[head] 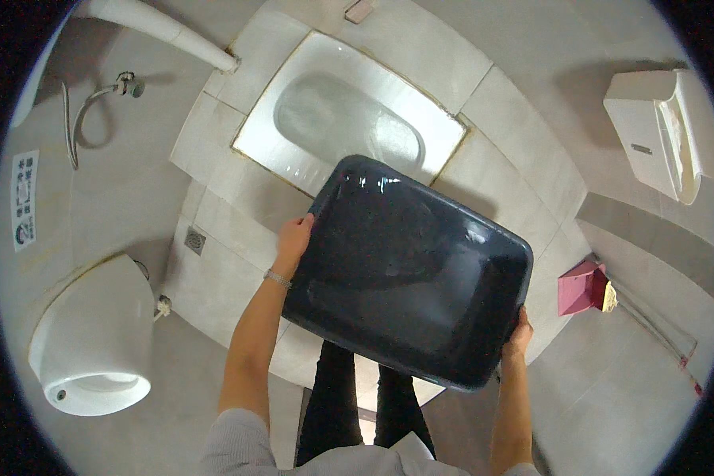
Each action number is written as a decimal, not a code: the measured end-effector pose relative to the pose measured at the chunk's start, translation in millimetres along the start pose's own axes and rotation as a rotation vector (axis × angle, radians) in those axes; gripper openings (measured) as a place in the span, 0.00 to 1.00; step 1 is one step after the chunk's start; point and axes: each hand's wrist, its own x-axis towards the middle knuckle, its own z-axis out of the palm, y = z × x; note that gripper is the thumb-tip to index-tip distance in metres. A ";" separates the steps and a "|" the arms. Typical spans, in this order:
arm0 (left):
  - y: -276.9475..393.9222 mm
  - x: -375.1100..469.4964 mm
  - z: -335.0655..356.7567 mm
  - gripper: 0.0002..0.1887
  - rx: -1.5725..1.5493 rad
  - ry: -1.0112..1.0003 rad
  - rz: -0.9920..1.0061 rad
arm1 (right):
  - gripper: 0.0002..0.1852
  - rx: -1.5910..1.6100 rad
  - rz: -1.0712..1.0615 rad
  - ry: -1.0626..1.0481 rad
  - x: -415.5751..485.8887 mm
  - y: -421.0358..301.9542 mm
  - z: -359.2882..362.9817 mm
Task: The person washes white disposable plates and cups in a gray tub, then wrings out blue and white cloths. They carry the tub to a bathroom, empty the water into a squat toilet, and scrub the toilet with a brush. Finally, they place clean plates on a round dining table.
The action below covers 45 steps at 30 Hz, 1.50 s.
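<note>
A large dark plastic tub [392, 238] is held between my two hands, tilted, with its hollow inside facing me. My left hand [295, 240] grips the left rim. On the opposite side, my right hand [516, 335] holds the right rim, its fingers partly hidden behind the tub. The tub's far corner overlaps the near edge of a white ceramic squat toilet [256, 134] set in the tiled floor. Wet-looking highlights show along the tub's far wall. I cannot tell whether any water is in the tub.
A white urinal [95, 333] hangs on the left wall near a floor drain [194, 240]. A white pipe [178, 38] and a flexible metal hose [83, 119] are at upper left. On the right are a paper dispenser [642, 131], a pink dustpan [578, 290] and a broom [610, 296].
</note>
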 end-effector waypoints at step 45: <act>35.5 39.5 0.7 0.19 -0.035 -0.453 -0.078 | 0.12 -0.385 -0.148 -0.222 -51.8 -232.8 87.3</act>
